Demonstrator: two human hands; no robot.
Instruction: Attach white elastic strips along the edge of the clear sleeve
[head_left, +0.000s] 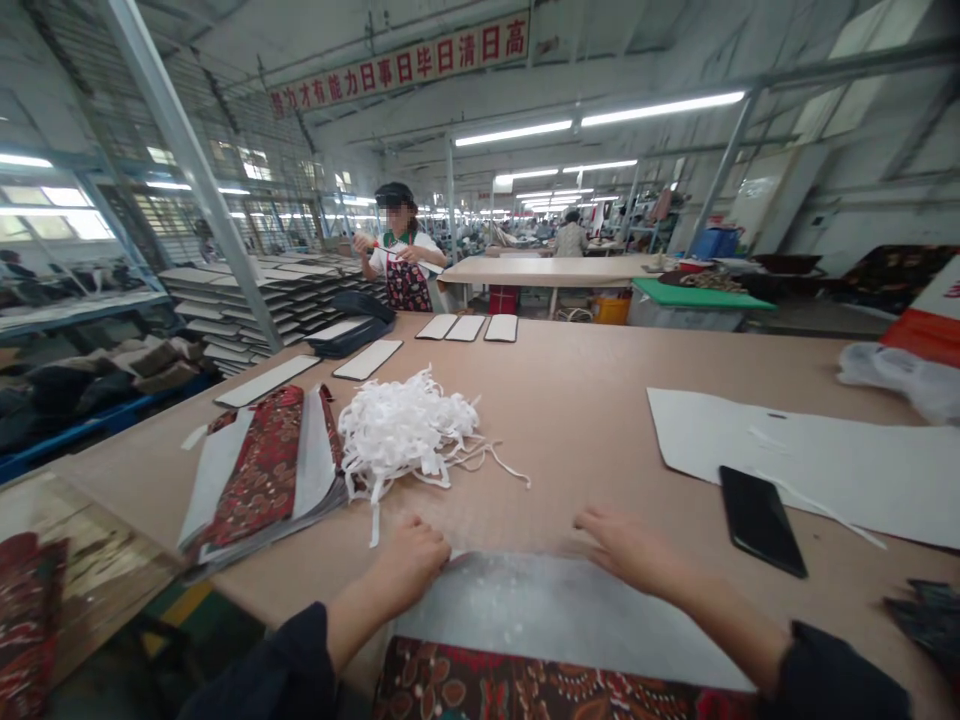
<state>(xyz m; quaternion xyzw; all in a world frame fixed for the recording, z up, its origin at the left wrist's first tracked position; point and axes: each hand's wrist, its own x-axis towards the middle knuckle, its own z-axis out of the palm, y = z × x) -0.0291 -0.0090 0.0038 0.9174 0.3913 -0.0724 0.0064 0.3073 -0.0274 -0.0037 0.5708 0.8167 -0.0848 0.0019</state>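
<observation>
A patterned red-brown fabric piece (517, 685) with a grey-white backing panel lies in front of me at the near table edge. My left hand (416, 560) is closed on the upper left corner of this fabric, its fingers curled and the fingertips mostly hidden. Over the upper right edge of the backing, my right hand (622, 545) reaches leftward, fingers stretched out and slightly blurred, with nothing visible in them. A tangled heap of white strips (409, 430) rests beyond my left hand. Left of it lies a stack of patterned fabric pieces (262, 470) with grey-white backing.
A black phone (761, 520) lies on the right beside a large white board (787, 450). Several small pale panels (465, 328) sit at the table's far edge. Behind them a co-worker (409, 250) stands near stacked boards (232, 310). Clear plastic (900, 375) lies at far right.
</observation>
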